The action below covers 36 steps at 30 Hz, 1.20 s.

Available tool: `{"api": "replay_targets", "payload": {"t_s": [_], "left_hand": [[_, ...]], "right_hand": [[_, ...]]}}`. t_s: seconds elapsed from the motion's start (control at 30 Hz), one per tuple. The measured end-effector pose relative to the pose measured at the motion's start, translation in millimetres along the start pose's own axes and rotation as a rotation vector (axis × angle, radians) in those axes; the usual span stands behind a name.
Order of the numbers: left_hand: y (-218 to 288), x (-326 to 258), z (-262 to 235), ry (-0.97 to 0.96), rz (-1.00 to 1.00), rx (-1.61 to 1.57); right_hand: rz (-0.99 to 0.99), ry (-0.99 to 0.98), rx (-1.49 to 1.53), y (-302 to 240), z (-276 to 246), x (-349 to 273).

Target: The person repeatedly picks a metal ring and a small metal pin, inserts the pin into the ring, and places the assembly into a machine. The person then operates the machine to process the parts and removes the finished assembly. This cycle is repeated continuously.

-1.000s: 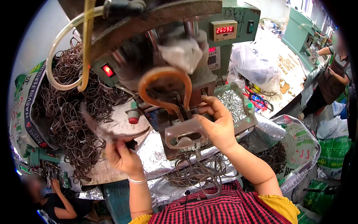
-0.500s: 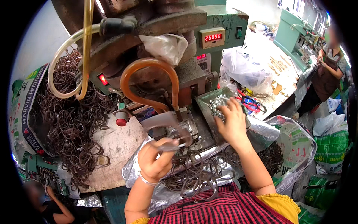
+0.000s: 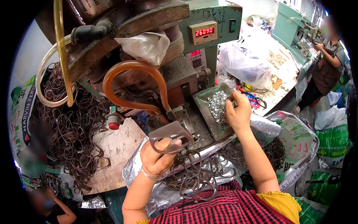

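My left hand (image 3: 158, 158) is closed on a dark brown translucent frame-shaped loop (image 3: 169, 132), gripping its lower edge. It holds the loop just in front of the metal fixture (image 3: 186, 119) at the foot of a press machine. My right hand (image 3: 239, 115) is over the right side of a shallow green metal tray (image 3: 206, 114). Thumb and fingertips are pinched together; anything between them is too small to make out. Inside the tray lies a pile of tiny shiny metal pieces (image 3: 216, 102). Several similar brown loops (image 3: 194, 173) lie in a tangle on silvery sheeting near my apron.
A large heap of brown loops (image 3: 69, 123) covers the left of the table. A red push button (image 3: 114, 122) stands beside the machine. An orange hose (image 3: 109, 87) arches over the fixture. Clear plastic bags (image 3: 242, 63) lie behind the tray. A co-worker (image 3: 324, 71) stands far right.
My right hand has drawn its spread fingers into a pinch and shifted to the tray's right side. The loop in my left hand has turned to face me more. The view has shifted slightly.
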<state>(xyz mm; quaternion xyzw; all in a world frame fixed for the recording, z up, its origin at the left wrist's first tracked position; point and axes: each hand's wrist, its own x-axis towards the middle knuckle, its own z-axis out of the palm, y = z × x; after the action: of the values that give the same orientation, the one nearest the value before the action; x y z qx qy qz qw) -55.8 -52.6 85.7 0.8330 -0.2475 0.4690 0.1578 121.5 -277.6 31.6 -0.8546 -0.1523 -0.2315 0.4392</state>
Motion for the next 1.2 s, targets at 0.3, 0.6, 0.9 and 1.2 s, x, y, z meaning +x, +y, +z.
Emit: {"api": "replay_targets", "payload": {"t_s": [0.3,0.6,0.9,1.2], "left_hand": [[-1,-4,-8,0.04,0.017,-0.152],[-23,-89,-104,0.306,-1.0,0.299],[-218,-216,-183,-0.129,-1.291,0.73],[-252,-252,-166,-0.136,-1.369,0.753]], "right_hand": [[0.003,-0.113,0.172,5,12,-4],[0.134,-0.084,0.156,-1,-10,-30],[-0.068,-0.025,0.458,-35,23,-10],[0.019,0.124,0.025,28,-80,-74]]}}
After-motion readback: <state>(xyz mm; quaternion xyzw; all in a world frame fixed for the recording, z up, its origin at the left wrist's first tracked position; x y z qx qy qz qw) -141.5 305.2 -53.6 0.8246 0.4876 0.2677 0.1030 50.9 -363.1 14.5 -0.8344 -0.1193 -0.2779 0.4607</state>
